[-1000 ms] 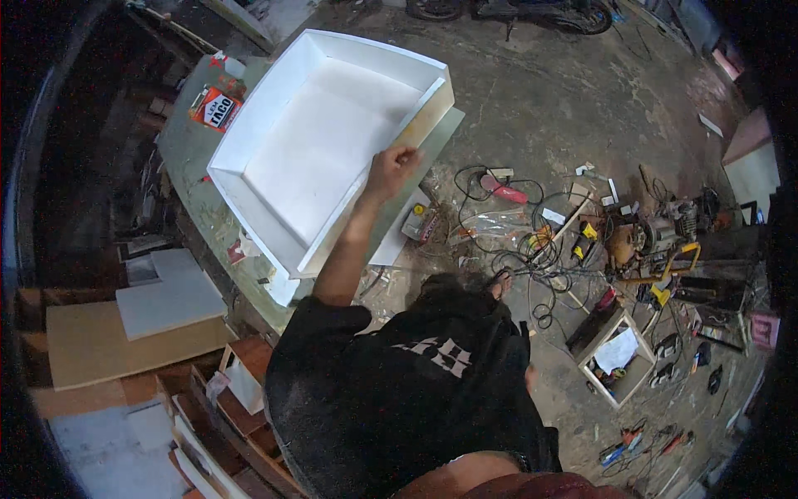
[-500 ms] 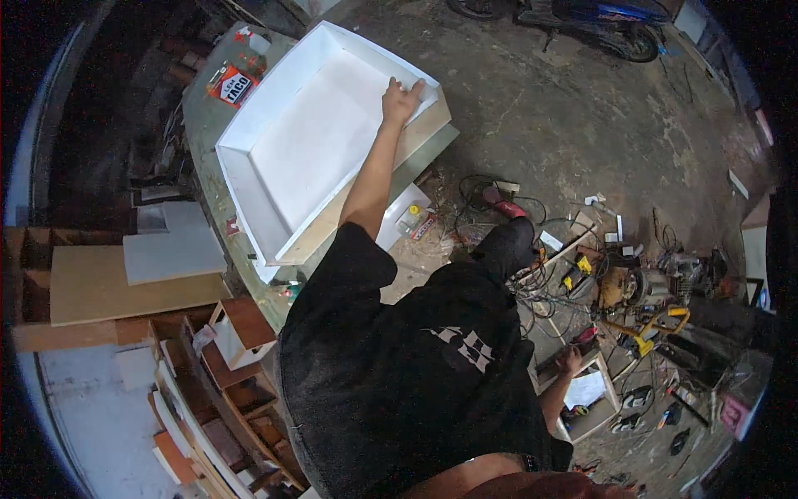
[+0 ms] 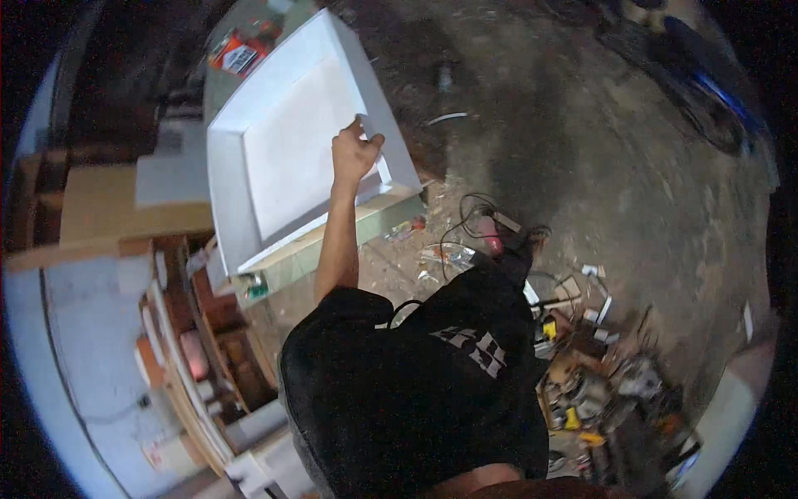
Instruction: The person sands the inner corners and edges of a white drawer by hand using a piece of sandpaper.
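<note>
Above the grey concrete floor (image 3: 598, 191), atop the flat pale-green counter (image 3: 382, 219), sits a large white, open-topped, wood-edged box (image 3: 291, 158). Its right end seems to reach the counter's edge, so an outward push could tip it off. The bare left hand (image 3: 356, 151) is at that end's rim; blur hides whether its fingers pinch it. Rightward lies open room; leftward, an orange-and-white package (image 3: 237, 54) crowds the far wall.

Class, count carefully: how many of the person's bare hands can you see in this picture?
1. The left hand is at the open white box, by its right-hand wall. The right hand does not show; it may be hidden or outside the view.
</note>
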A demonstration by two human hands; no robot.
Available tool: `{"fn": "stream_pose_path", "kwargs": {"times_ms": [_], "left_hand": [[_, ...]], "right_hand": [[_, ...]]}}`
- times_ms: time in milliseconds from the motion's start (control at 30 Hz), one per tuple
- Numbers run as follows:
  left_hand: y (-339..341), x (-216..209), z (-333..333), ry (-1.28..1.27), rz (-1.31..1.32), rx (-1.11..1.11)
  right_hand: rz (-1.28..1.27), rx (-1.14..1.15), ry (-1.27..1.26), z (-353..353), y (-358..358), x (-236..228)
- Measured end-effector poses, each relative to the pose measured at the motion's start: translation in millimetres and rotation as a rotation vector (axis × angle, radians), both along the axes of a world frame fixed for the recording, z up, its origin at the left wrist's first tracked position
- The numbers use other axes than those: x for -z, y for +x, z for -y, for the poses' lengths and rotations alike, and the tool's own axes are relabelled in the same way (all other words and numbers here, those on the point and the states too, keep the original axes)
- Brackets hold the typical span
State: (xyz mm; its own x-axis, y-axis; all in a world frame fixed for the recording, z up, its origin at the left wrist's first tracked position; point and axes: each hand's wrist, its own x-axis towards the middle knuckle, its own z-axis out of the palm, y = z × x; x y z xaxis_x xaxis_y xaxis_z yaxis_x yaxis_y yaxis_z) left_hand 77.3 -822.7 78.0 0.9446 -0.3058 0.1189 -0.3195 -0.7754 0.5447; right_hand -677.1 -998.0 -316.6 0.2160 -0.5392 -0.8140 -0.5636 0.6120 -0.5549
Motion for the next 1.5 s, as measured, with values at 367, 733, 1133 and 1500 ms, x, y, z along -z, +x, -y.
{"fn": "stream_pose_path", "kwargs": {"times_ms": [367, 733, 1133, 1500], "left_hand": [[-21, -27, 40, 0.211, -0.006, -0.482], [1, -8, 87, 0.467, 0.012, -1.084], [24, -3, 130, 0.554, 0.198, -1.422], [155, -1, 137, 0.39, 0.413, -1.407]], "right_hand": [[0.06, -0.083, -0.486, 549, 243, -88], [0.141, -0.741, -0.12, 667, 493, 45], [-0.106, -1.218, -0.001, 764, 816, 36], [0.381, -1.303, -0.118, 698, 1239, 51]]}}
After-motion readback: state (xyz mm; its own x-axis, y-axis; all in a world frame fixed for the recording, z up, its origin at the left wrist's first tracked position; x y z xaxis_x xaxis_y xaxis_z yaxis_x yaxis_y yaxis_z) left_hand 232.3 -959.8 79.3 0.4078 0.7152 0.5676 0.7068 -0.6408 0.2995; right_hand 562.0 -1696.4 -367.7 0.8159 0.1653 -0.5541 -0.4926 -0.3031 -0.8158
